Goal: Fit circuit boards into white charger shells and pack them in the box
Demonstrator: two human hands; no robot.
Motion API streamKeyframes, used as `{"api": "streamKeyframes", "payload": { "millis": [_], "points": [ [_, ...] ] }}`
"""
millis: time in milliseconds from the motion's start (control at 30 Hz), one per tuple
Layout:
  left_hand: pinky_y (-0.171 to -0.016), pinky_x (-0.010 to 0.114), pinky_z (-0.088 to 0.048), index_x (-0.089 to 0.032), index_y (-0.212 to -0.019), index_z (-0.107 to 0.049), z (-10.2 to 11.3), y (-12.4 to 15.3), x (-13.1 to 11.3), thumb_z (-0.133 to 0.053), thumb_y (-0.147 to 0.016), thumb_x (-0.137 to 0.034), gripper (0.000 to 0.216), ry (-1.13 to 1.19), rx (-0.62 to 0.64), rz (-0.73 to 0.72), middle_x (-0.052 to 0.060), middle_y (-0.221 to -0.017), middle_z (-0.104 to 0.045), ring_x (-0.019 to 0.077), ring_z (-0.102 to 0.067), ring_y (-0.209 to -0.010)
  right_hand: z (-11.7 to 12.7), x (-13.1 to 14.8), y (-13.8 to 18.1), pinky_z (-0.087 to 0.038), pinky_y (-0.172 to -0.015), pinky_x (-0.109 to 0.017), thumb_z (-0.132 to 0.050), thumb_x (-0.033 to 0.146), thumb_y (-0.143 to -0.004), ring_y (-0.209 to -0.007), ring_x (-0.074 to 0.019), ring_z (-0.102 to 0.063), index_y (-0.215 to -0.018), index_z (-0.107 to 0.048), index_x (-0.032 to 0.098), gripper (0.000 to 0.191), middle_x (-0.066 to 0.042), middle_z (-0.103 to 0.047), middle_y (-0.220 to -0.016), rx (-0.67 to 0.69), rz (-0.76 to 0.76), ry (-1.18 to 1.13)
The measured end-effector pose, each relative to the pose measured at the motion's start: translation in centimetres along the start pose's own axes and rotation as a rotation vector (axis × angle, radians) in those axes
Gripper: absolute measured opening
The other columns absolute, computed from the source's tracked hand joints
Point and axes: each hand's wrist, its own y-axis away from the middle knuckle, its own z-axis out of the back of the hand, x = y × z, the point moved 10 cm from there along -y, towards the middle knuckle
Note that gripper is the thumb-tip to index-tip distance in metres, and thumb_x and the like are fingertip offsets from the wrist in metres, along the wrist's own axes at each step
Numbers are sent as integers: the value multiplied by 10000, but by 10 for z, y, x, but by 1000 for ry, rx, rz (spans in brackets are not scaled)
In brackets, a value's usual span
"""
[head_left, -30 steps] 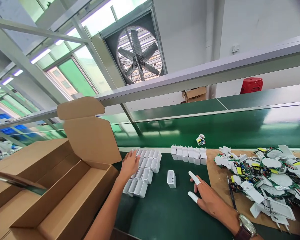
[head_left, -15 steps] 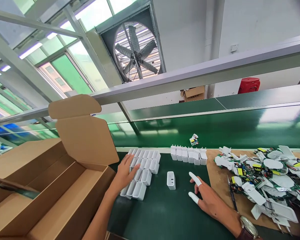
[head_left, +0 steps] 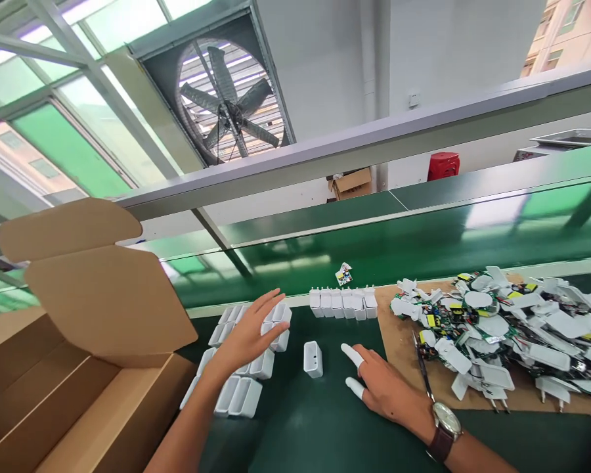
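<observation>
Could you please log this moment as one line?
left hand: flat on shells | right hand: open on table, beside lone shell | box: open

My right hand (head_left: 387,394) wears 2 white finger cots (head_left: 353,355), and a wristwatch (head_left: 446,427) with a round silver case, pale dial and dark brown strap sits on that wrist. My left hand (head_left: 249,335) is bare.

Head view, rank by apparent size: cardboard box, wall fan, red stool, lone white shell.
1. Open brown cardboard box
2. Round grey wall fan
3. Red plastic stool and lone white plastic shell look alike; stool is farther, so unranked.
</observation>
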Motion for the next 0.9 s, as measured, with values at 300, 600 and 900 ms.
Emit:
{"api": "streamKeyframes", "payload": {
  "millis": [300, 600, 900],
  "points": [
    [-1022, 459, -550, -164, -1375, -598, -91, -199, -43, -619, -990, -478, 497, -128, 247, 172, 163, -1347, -680, 304, -680, -1194, 2, 1, 0, -538, -983, -488, -571, 212, -941, -1100, -353, -657, -1495, -489, 128, 566, -185, -610, -1332, 53, -8, 16],
    [-839, 397, -619, -148, -1198, -658, -135, -227, -61, -674, -992, -365, 300, -218, 365, 296, 78, -1154, -698, 206, -704, -970, -16, -10, -5, -555, -852, -423, -640, 281, -880, -925, -307, -685, -1077, -667, 109, 263, -159, -662, -1125, -42, 41, 56],
    [-950, 347, -579, -247, -1493, -434, -51, -148, -144, -635, -943, -331, 592, 126, 71, -66, 87, -1345, -614, 214, -652, -1145, 24, -43, -5, -583, -844, -420, -584, 315, -940, -949, -274, -711, -1219, -601, 173, 314, -134, -683, -1105, -232, -244, -724]
  ]
}}
